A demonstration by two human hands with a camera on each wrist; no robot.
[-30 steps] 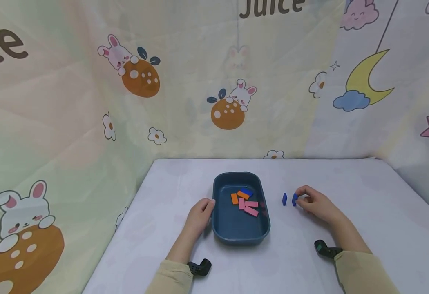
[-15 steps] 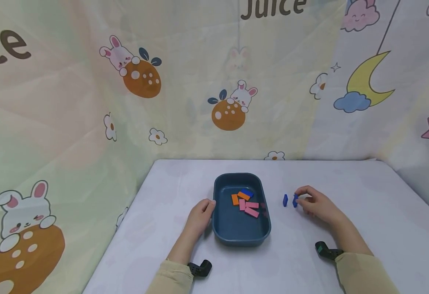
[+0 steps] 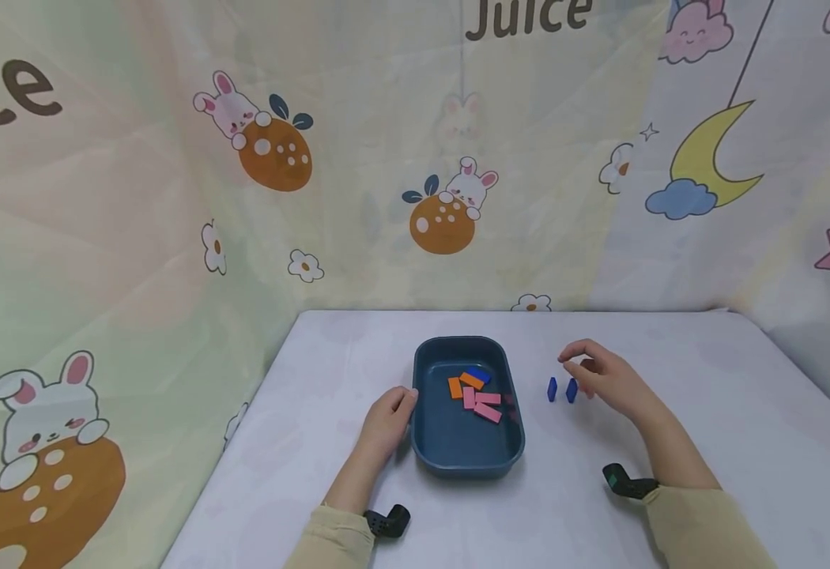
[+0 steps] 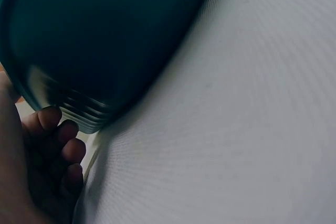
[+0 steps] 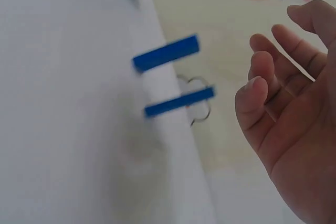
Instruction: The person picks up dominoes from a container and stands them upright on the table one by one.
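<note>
Two thin blue domino blocks stand upright side by side on the white table, the left domino [image 3: 552,389] and the right domino [image 3: 571,390]. Just beyond and right of them my right hand [image 3: 610,383] hovers, its fingers loosely bent and holding nothing. In the right wrist view, a gap separates the fingertips [image 5: 252,90] from both blue dominoes. My left hand [image 3: 386,423] grips the left side of a dark teal plastic bin [image 3: 465,450], thumb at the rim. The left wrist view shows the other fingers [image 4: 73,150] curled beside the bin's outer wall.
Inside the bin lie several loose dominoes: an orange domino [image 3: 455,387], a pink domino [image 3: 488,412] and a blue domino [image 3: 481,372] among them. Behind the table [image 3: 358,348] hangs a printed cloth backdrop [image 3: 358,221], with another cloth side on the left.
My right hand has let go of the right blue domino and lifted up and away, leaving it standing next to the other. The left hand and the bin keep their place.
</note>
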